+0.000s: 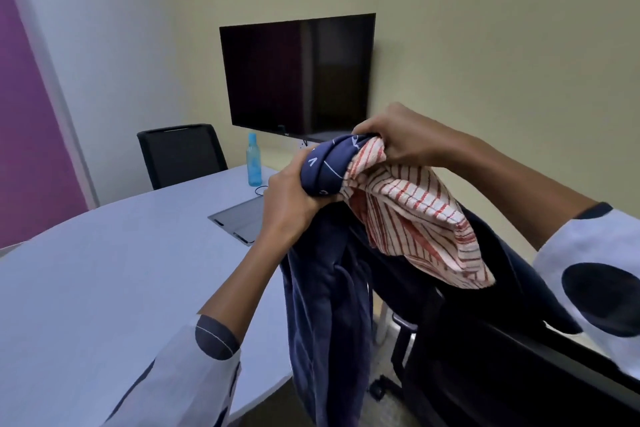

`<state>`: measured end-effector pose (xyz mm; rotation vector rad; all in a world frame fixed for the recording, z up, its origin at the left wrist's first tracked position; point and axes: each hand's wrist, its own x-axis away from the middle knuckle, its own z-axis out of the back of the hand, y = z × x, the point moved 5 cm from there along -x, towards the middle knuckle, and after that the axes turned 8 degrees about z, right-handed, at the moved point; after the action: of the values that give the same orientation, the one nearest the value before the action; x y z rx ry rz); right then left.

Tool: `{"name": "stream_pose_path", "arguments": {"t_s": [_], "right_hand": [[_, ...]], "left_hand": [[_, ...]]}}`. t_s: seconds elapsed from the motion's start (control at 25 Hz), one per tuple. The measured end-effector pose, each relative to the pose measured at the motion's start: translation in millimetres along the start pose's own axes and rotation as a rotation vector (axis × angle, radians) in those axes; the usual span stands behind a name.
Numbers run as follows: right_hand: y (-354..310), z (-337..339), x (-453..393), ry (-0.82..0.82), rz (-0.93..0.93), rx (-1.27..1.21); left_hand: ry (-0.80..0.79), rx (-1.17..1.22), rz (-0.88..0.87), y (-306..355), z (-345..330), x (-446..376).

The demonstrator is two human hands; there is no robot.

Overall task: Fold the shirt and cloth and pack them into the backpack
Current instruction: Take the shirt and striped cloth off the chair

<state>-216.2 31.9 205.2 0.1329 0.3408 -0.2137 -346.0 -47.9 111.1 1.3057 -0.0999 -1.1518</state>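
- Left hand (289, 198): fingers curled tight round the bunched top of the navy shirt (325, 288). The shirt hangs in a long, unfolded drape from this grip, beside the near edge of the tabletop (104, 270).
- Right hand (405, 135): fingers closed on the upper edge of the red-and-white striped cloth (415, 218), pinching it together with a printed navy band of the shirt. The cloth hangs loose below the hand, unfolded.
- Black office chair (485, 340): directly under and behind the hanging fabrics, to the right of the tabletop.
- Backpack: not identifiable in this view; dark material lies by the chair, but what it is cannot be told.
- Risk, judged: both fabrics are gathered in one bundle, so separating them in mid-air could let the cloth slip free and drop onto the chair or floor.
- Risk, judged: the shirt's hanging end could snag on the chair when lifted across to the tabletop.
- Flush cable panel (239, 222): set in the tabletop beyond the hands; a shirt spread over it could lie unevenly.
- Blue water bottle (254, 159): upright at the far tabletop edge; a swung sleeve could tip it.
- Farther back: second black chair (180, 152), wall-mounted screen (298, 76).
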Motion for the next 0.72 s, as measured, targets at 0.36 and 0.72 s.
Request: {"name": "stream_pose_path", "arguments": {"t_s": [0.36, 0.72], "right_hand": [[19, -50, -151, -0.007, 0.181, -0.046], [89, -110, -297, 0.082, 0.248, -0.180]], "left_hand": [[0.186, -0.033, 0.089, -78, 56, -81], [0.317, -0.249, 0.112, -160, 86, -216]]}}
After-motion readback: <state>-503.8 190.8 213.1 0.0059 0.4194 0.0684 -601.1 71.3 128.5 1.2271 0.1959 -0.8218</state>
